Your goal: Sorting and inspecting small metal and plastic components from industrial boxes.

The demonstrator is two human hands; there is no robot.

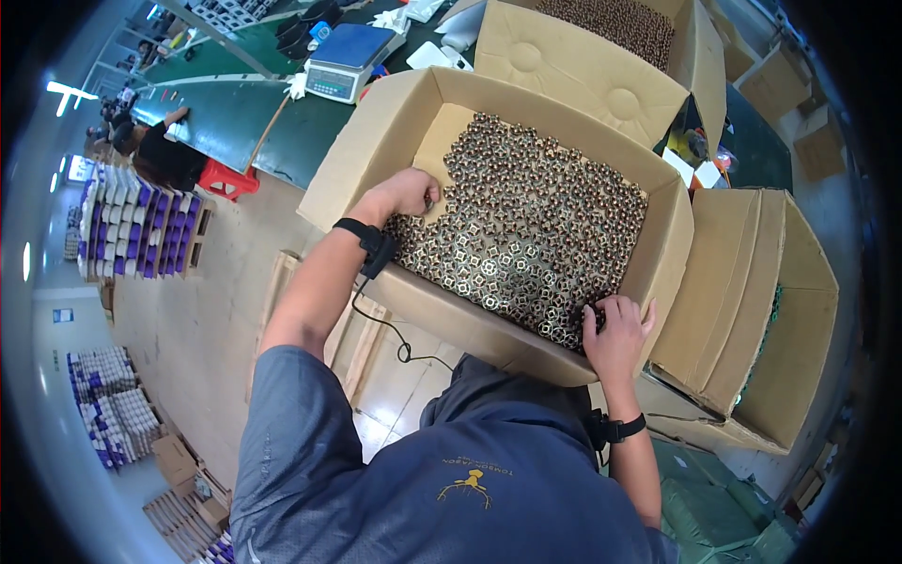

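An open cardboard box [554,362] in front of me holds a layer of small ring-shaped metal parts [521,226], silvery in the middle and darker brown toward the edges. At the box's left side my left hand [411,193] is closed, its fingers curled down next to a bare patch of the bottom. A small dark metal piece shows at its fingertips. My right hand [617,340] reaches into the near right corner. Its thumb and fingers are bent round dark metal parts [584,315], partly hidden by the hand.
Behind stands another box [578,66] full of brown parts, beside a blue-topped scale [349,52] on a green table [211,117]. An open carton [723,291] is at right. A cable [404,352] hangs from my left wristband. Far left, a person [164,155] sits at the table.
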